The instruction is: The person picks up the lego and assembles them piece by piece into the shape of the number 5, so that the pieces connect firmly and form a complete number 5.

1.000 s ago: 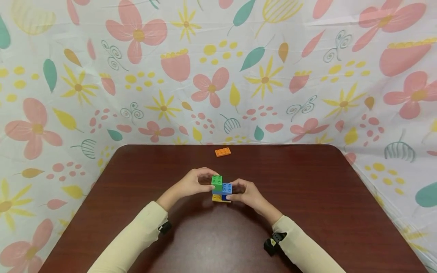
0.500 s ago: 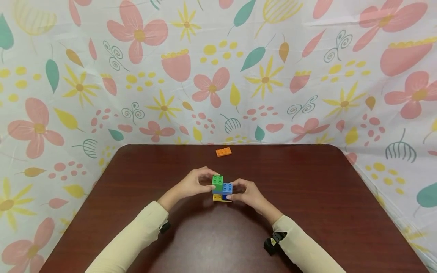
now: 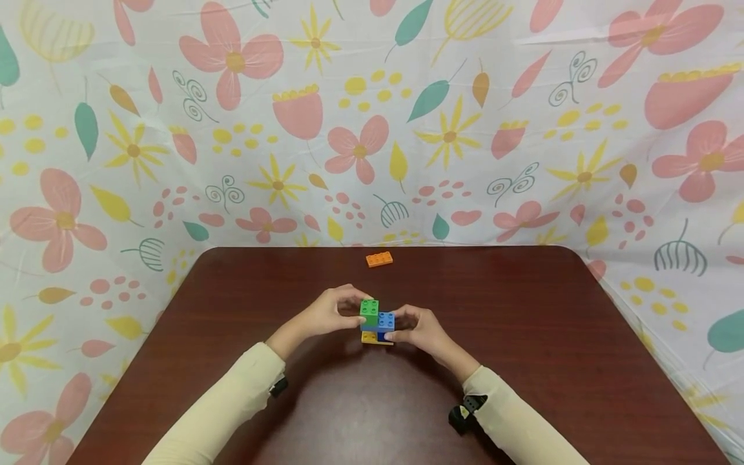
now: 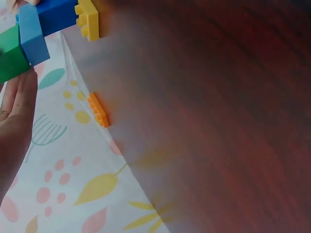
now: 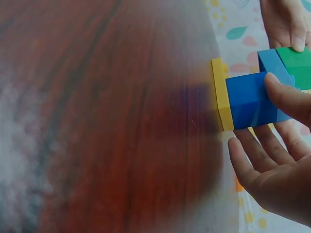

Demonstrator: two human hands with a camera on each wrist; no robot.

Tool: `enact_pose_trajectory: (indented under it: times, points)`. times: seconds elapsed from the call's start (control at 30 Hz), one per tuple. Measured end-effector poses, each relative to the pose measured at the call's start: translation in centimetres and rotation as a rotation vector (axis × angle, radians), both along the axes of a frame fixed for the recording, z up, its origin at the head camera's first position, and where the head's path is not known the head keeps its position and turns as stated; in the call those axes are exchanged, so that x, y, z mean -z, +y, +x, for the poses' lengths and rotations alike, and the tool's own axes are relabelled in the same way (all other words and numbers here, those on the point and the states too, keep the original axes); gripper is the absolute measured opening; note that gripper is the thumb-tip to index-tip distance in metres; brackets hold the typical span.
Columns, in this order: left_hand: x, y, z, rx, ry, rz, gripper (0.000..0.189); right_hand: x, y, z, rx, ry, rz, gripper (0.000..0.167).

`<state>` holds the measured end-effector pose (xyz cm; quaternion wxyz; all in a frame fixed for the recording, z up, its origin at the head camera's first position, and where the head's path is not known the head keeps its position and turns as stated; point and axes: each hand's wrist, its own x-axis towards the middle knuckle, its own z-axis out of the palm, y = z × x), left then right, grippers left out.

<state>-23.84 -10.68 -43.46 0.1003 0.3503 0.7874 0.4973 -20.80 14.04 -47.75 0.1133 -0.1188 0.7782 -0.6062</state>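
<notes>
Bricks make up the small stack [image 3: 380,325] I watch in the head view, upright at the middle of the table [image 3: 523,310]. At its bottom is a yellow plate [image 5: 221,97]; a dark blue brick [image 5: 250,99] sits on its right part, a light blue plate [image 3: 386,319] above that, and a green brick [image 3: 369,311] on the left end. I see the left hand [image 3: 325,313] pinching the green brick, thumb in front and fingers curved behind. The right hand [image 3: 423,330] grips the dark blue brick between thumb and fingers, its lower fingers spread apart. Farther out, I have an orange plate [image 3: 380,259] lying near the far edge, before a flowered cloth [image 3: 358,150].
</notes>
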Motion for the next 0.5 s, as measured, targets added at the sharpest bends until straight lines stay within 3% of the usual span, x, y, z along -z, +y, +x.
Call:
enact_pose_trajectory:
  times: [0.2, 0.5]
  points:
    - [0.77, -0.08, 0.01, -0.024, -0.022, 0.048, 0.038, -0.08, -0.08, -0.10, 0.005, 0.021, 0.004, 0.034]
    - [0.82, 0.08, 0.37, -0.044, -0.071, 0.063, 0.037, 0.31, 0.07, -0.05, 0.012, 0.006, 0.005, 0.036]
